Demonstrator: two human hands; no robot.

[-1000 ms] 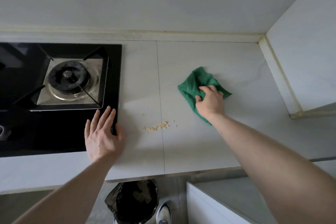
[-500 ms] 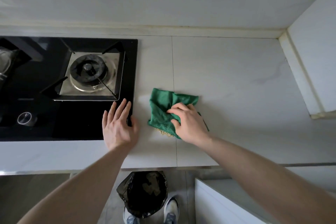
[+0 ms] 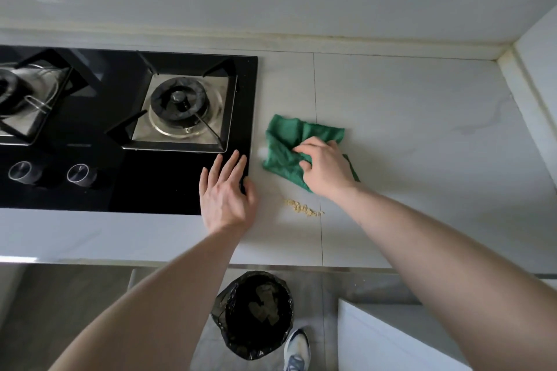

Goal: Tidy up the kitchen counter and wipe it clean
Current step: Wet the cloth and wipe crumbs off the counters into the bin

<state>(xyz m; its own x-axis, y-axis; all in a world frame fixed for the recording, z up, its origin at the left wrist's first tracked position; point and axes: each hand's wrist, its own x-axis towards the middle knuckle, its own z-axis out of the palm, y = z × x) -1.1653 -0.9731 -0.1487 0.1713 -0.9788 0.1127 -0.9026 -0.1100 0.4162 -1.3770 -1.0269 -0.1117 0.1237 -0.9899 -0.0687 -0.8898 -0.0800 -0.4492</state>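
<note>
While the right hand (image 3: pixel 327 169) bunches the green cloth (image 3: pixel 284 149) under curled fingers and thumb, pressing it to the counter (image 3: pixel 422 129) just right of the hob, I note the left hand (image 3: pixel 224 190) lies flat, fingers straight and spread, over the near right corner of the black hob (image 3: pixel 120 184) and the counter edge beside it, holding nothing. The crumbs (image 3: pixel 304 208) sit in a small line on the counter, just nearer me than the cloth and apart from it.

Assessment: the step in hand is gathering that debris. I judge it best done with the cloth kept flat and its near edge leading, drawn toward the front lip in one stroke so the crumbs bunch instead of scattering. The bin (image 3: pixel 256 313), lined in black, stands on the floor directly below the lip, slightly left of the crumbs; the sweep should angle that way.

Surroundings: two burners and two knobs (image 3: pixel 80 174) on the hob; a shoe (image 3: pixel 297 348) beside the bin. Obstruction: the left hand lies close to the sweep path. A tile seam runs through the crumbs and may catch fragments.
</note>
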